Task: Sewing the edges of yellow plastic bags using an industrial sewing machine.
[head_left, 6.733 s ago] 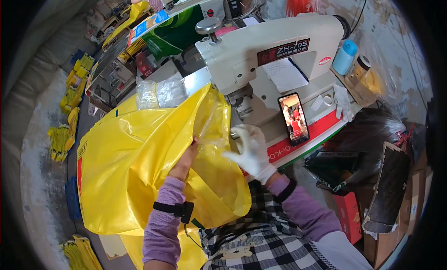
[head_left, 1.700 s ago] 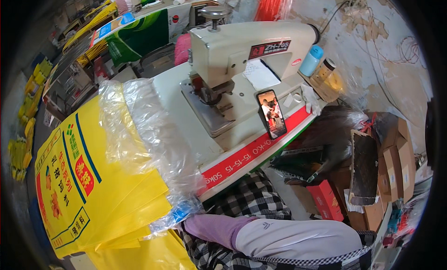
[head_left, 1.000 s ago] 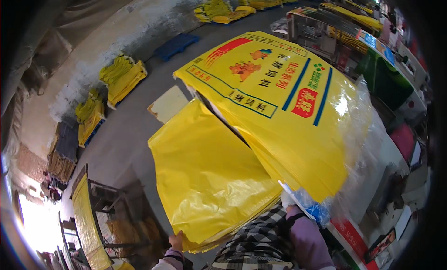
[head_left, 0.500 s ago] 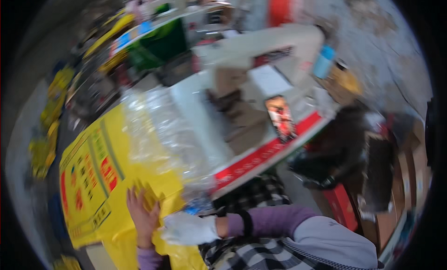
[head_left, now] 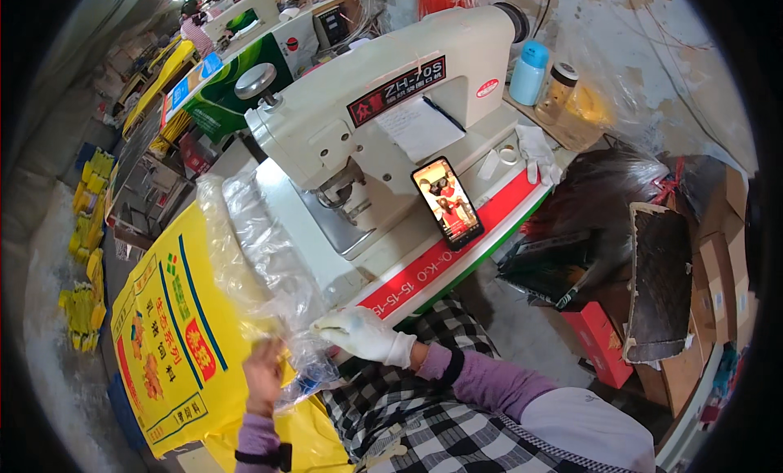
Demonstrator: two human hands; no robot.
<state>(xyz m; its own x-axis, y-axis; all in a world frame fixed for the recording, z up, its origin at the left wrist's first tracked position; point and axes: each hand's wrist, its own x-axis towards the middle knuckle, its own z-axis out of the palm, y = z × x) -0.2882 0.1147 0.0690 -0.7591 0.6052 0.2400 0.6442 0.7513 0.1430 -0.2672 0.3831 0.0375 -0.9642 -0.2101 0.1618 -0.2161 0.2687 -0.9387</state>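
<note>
A yellow printed woven sack (head_left: 167,334) lies flat at the left, with a clear plastic liner (head_left: 265,265) sticking out of its right edge. My bare left hand (head_left: 264,375) is over the sack's lower right part, near the liner; its fingers are smeared by motion. My right hand (head_left: 367,336), in a white glove, is closed at the liner's lower end, beside the front edge of a white sewing machine (head_left: 326,114). The machine's needle area (head_left: 347,197) stands just beyond the liner. More yellow sack material (head_left: 281,444) hangs below my left hand.
A lit phone (head_left: 447,202) leans on the machine bed. Paper with a pen (head_left: 443,112), a tape roll (head_left: 508,153) and a white glove (head_left: 536,151) lie behind it. Blue bottle (head_left: 528,72) and jar (head_left: 558,90) stand far right. Cardboard (head_left: 659,281) and a red box (head_left: 599,342) are right.
My right hand has moved up and right from the yellow sack to the plastic liner. My left hand, spread on the sack before, has shifted slightly right. The view has turned and sharpened.
</note>
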